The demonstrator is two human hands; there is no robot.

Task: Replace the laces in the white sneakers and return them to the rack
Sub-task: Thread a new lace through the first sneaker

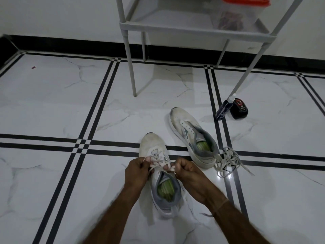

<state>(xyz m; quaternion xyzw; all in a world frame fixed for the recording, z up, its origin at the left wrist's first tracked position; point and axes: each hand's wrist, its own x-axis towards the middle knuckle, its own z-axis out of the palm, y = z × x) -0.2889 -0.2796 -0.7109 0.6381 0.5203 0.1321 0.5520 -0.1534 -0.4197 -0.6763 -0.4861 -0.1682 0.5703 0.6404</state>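
A white sneaker with grey collar and green insole (152, 147) lies on the tiled floor right in front of me, toe pointing away. My left hand (136, 170) and my right hand (186, 173) each pinch a strand of its white lace (159, 162) over the eyelets near the tongue. The second white sneaker (186, 127) lies to the right, with no lace in its eyelets. A loose tangle of white lace (227, 162) sits on the floor by that sneaker's heel. The grey rack (193, 29) stands at the back.
A dark spray bottle (224, 110) and a small black tin (239, 108) lie on the floor right of the sneakers, near a rack leg (245, 74). A clear box with a red lid (241, 13) sits on the rack's shelf. A black skirting runs along the wall.
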